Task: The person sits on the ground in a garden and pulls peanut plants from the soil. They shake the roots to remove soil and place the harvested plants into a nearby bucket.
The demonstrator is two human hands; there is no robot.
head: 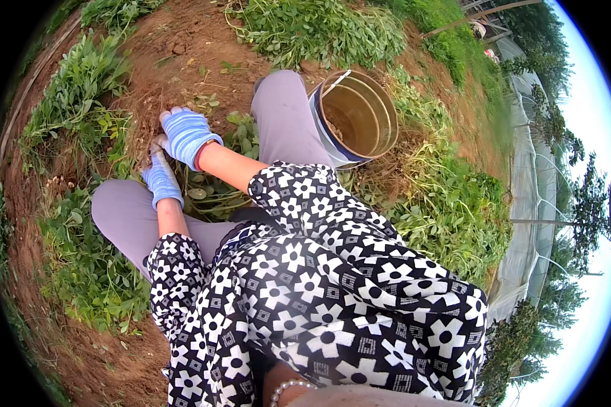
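Both hands wear blue striped gloves with soil-stained, bare-looking fingertips. My right hand (186, 133) reaches over the left one, its fingers bent at a tangle of brown roots (145, 114). Just below it, my left hand (162, 175) touches the lower part of the same roots, near the stems of green leafy plants. Blur and the gloves hide exactly what the fingers grip. To the right of my right knee stands a metal bucket (359, 114) with a white handle, tilted in view, with a few small pale-brown things at its bottom.
Pulled leafy plants, seemingly peanut plants (321, 30), lie in heaps ahead. Another heap (453, 208) with brown roots lies right of the bucket, and more plants (91, 254) lie at the left. Reddish bare soil (193, 51) lies between them. A plastic-covered greenhouse (524, 178) stands far right.
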